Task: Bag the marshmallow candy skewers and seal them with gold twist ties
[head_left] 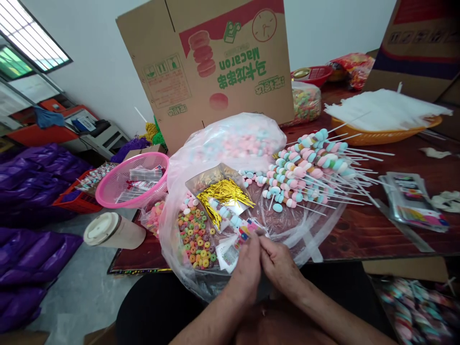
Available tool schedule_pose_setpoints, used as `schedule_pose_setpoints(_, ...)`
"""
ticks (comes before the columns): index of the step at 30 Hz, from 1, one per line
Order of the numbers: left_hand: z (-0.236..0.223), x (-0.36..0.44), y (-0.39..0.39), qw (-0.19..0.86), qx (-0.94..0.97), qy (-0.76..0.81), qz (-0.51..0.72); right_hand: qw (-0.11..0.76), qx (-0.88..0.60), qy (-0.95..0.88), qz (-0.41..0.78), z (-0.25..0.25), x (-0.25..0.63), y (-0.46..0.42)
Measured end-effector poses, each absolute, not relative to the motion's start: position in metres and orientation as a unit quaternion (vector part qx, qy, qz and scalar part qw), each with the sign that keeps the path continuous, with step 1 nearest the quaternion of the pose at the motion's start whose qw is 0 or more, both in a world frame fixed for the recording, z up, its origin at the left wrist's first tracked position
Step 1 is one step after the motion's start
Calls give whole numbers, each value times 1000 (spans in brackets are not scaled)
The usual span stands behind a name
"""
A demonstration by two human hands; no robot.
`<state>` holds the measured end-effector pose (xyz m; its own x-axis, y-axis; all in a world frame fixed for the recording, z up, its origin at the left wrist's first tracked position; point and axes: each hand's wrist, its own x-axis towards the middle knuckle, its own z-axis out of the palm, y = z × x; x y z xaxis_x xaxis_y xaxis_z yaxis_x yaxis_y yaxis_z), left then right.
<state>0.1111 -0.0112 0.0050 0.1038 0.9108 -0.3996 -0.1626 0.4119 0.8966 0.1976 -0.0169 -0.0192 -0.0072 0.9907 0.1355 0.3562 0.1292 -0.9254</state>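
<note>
My left hand (247, 256) and my right hand (280, 263) meet over the front of the table, fingers closed together. Between them is the lower end of a bagged marshmallow skewer (233, 220), tilted up to the left; its clear bag has a colourful print near my fingertips. My fingers hide the stick end. Beneath and behind it lie gold twist ties (232, 191) and white printed cards (227, 254). Loose ring-shaped candies (197, 237) are left of my hands. Unbagged marshmallow skewers (309, 167) form a pile to the right, their white sticks pointing right.
A large clear bag of marshmallows (230, 129) stands before a cardboard box (237, 57). On the left are a pink basket (104, 191) and a lidded cup (118, 232) by the table edge. Flat printed bags (413, 199) and an orange basket (388, 136) are on the right.
</note>
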Motion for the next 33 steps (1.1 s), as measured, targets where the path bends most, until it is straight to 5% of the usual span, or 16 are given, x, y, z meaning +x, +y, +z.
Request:
schedule_pose_setpoints(3,33,75,-13,560,593,502,286,416,-552,-621,370,-18,214,-13)
schedule_pose_setpoints(7,73,20,30,139,806,498,288,356,-504,-703,353,2,239,-10)
schedule_pose_setpoints(10,72,7,53,26,878,450,160,315,-453,-778,301,17,247,-6)
schedule_pose_setpoints(13,53,17,48,113,887,442,63,280,-412,-839,217,22,248,1)
schedule_pose_setpoints(17,28,35,24,271,838,451,143,214,-381,-888,144,20,244,15)
schedule_pose_setpoints(19,21,40,16,347,787,472,194,264,-415,-857,154,19,241,20)
schedule_pose_setpoints(22,14,42,11,466,678,519,232,391,-504,-706,309,17,230,18)
schedule_pose_setpoints(27,16,38,7,558,639,479,226,334,-449,-545,624,8,196,-1)
schedule_pose_setpoints(30,21,33,6,708,541,413,189,378,-472,-607,516,5,183,-3)
schedule_pose_setpoints(33,23,30,7,740,486,419,204,393,-510,-704,299,7,185,2)
